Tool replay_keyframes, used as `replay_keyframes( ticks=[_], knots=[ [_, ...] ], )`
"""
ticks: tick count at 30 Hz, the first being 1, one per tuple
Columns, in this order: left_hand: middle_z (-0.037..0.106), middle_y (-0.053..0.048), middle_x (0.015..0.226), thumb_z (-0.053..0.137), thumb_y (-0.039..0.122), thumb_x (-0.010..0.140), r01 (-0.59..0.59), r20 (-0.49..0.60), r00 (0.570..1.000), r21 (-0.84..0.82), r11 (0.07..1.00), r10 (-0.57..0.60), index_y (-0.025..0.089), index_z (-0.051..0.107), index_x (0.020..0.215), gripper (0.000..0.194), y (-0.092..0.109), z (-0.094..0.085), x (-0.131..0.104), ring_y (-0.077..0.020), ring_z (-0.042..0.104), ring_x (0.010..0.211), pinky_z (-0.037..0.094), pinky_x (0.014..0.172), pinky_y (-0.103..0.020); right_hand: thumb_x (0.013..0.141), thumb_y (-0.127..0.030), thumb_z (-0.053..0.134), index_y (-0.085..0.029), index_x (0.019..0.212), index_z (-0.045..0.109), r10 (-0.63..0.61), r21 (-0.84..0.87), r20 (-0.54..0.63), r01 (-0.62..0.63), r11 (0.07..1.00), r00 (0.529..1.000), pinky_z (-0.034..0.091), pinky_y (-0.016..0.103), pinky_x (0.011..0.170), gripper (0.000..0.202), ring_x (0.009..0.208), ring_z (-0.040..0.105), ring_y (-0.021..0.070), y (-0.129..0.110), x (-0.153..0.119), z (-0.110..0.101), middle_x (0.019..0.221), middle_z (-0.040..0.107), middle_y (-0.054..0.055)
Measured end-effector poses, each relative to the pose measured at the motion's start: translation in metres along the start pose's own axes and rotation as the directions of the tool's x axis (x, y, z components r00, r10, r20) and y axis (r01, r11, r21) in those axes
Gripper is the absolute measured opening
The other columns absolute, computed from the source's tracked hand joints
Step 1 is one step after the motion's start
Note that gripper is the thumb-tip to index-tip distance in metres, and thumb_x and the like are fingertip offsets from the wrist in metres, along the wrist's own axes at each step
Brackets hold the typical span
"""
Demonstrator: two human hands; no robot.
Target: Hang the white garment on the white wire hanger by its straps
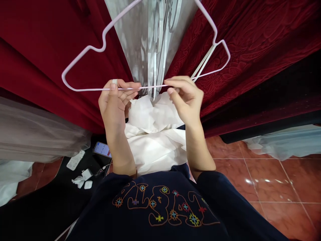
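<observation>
A pale pink clothes hanger (pixel 84 89) spans the upper part of the view, its top cut off by the frame edge. My left hand (pixel 114 100) has its lower bar between thumb and fingers; a white band circles one finger. My right hand (pixel 187 97) is closed around the same bar farther right, thumb and fingertips near each other. A thin white strap (pixel 204 63) hangs from the hanger's right notch and runs down behind my right hand. White cloth (pixel 155 145) lies bunched on my lap beneath both hands.
Dark red curtains (pixel 50 50) hang on both sides of a grey-white sheer panel (pixel 134 36). A lit phone (pixel 102 149), a white charger (pixel 87 174) and small white items lie on a black surface at left. Reddish floor tiles (pixel 265 177) show at right.
</observation>
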State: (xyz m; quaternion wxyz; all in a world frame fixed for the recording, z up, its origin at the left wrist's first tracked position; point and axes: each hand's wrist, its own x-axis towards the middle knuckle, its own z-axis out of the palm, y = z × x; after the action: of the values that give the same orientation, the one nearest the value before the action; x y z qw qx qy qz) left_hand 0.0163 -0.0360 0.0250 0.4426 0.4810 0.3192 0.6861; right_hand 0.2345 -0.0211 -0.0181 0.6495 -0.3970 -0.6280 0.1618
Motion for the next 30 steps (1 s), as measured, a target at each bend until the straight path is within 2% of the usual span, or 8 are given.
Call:
replay_keyframes(
  ticks=[4, 9, 12, 16, 19, 24, 26, 30],
  knots=[
    [0.082, -0.006, 0.091, 0.063, 0.061, 0.114, -0.041, -0.065, 0.997, 0.049, 0.998, 0.044, 0.027, 0.069, 0.089, 0.043, -0.001, 0.001, 0.002, -0.0274, 0.083, 0.093, 0.066, 0.088, -0.043, 0.094, -0.076, 0.072, -0.032, 0.115, 0.072, -0.027, -0.004, -0.420, 0.028, 1.000, 0.907, 0.053, 0.039, 0.072, 0.049, 0.079, 0.058, 0.0155, 0.026, 0.013, -0.023, 0.114, 0.069, 0.003],
    [0.082, -0.004, 0.088, 0.068, 0.060, 0.111, -0.034, -0.070, 0.997, 0.059, 0.998, 0.038, 0.028, 0.066, 0.085, 0.042, -0.003, 0.000, 0.005, -0.0270, 0.082, 0.092, 0.067, 0.084, -0.040, 0.095, -0.072, 0.073, -0.035, 0.103, 0.067, 0.193, 0.042, -0.183, -0.188, 0.981, 0.964, 0.055, 0.051, 0.091, 0.038, 0.093, 0.061, 0.0234, 0.023, 0.019, -0.042, 0.104, 0.071, 0.006],
    [0.082, -0.004, 0.089, 0.068, 0.059, 0.111, -0.037, -0.047, 0.998, 0.066, 0.997, 0.040, 0.028, 0.067, 0.085, 0.040, -0.003, -0.002, 0.006, -0.0257, 0.081, 0.091, 0.066, 0.083, -0.039, 0.091, -0.070, 0.079, -0.032, 0.099, 0.069, 0.233, 0.095, -0.053, -0.227, 0.969, 0.971, 0.051, 0.043, 0.071, 0.041, 0.072, 0.053, 0.0156, 0.000, 0.024, -0.040, 0.098, 0.072, 0.004],
    [0.081, -0.006, 0.089, 0.066, 0.059, 0.113, -0.042, -0.021, 0.999, 0.086, 0.995, 0.044, 0.027, 0.070, 0.086, 0.042, -0.002, -0.008, 0.007, -0.0242, 0.081, 0.091, 0.063, 0.082, -0.037, 0.080, -0.064, 0.089, -0.030, 0.109, 0.081, 0.225, 0.304, 0.075, -0.237, 0.923, 0.972, 0.020, 0.030, 0.040, 0.046, 0.049, 0.030, 0.0055, -0.014, 0.050, -0.046, 0.100, 0.078, 0.002],
    [0.081, -0.007, 0.091, 0.066, 0.065, 0.112, -0.026, -0.008, 1.000, 0.109, 0.994, 0.027, 0.026, 0.068, 0.085, 0.047, -0.003, -0.011, 0.008, -0.0255, 0.081, 0.092, 0.063, 0.081, -0.037, 0.069, -0.061, 0.091, -0.028, 0.110, 0.087, 0.136, 0.451, -0.025, -0.110, 0.886, 0.990, 0.009, 0.028, 0.033, 0.053, 0.045, 0.026, 0.0030, 0.003, 0.069, -0.074, 0.097, 0.077, 0.003],
    [0.081, -0.007, 0.088, 0.066, 0.061, 0.112, -0.029, -0.026, 0.999, 0.079, 0.996, 0.031, 0.023, 0.067, 0.085, 0.047, -0.005, -0.013, 0.010, -0.0235, 0.081, 0.087, 0.063, 0.075, -0.033, 0.099, -0.050, 0.053, -0.036, 0.112, 0.083, 0.255, 0.388, -0.403, -0.088, 0.918, 0.879, 0.030, 0.026, 0.046, 0.036, 0.059, 0.048, 0.0052, 0.030, 0.059, -0.123, 0.126, 0.076, 0.000],
    [0.082, -0.007, 0.090, 0.067, 0.057, 0.112, -0.022, -0.026, 0.999, 0.083, 0.996, 0.024, 0.022, 0.067, 0.086, 0.044, -0.006, -0.011, 0.010, -0.0220, 0.081, 0.086, 0.063, 0.076, -0.030, 0.102, -0.047, 0.052, -0.033, 0.103, 0.083, 0.240, 0.374, -0.508, -0.039, 0.927, 0.828, 0.028, 0.027, 0.046, 0.034, 0.057, 0.049, 0.0059, 0.022, 0.046, -0.119, 0.110, 0.075, 0.001],
    [0.083, -0.007, 0.093, 0.067, 0.050, 0.113, 0.035, -0.003, 0.999, 0.054, 0.998, -0.035, 0.021, 0.066, 0.088, 0.038, -0.007, -0.007, 0.008, -0.0199, 0.082, 0.085, 0.064, 0.077, -0.028, 0.089, -0.037, 0.073, -0.024, 0.085, 0.076, 0.069, 0.327, -0.464, 0.099, 0.940, 0.883, 0.011, 0.028, 0.038, 0.014, 0.045, 0.039, 0.0067, -0.016, 0.027, -0.074, 0.076, 0.070, 0.001]
  ],
)
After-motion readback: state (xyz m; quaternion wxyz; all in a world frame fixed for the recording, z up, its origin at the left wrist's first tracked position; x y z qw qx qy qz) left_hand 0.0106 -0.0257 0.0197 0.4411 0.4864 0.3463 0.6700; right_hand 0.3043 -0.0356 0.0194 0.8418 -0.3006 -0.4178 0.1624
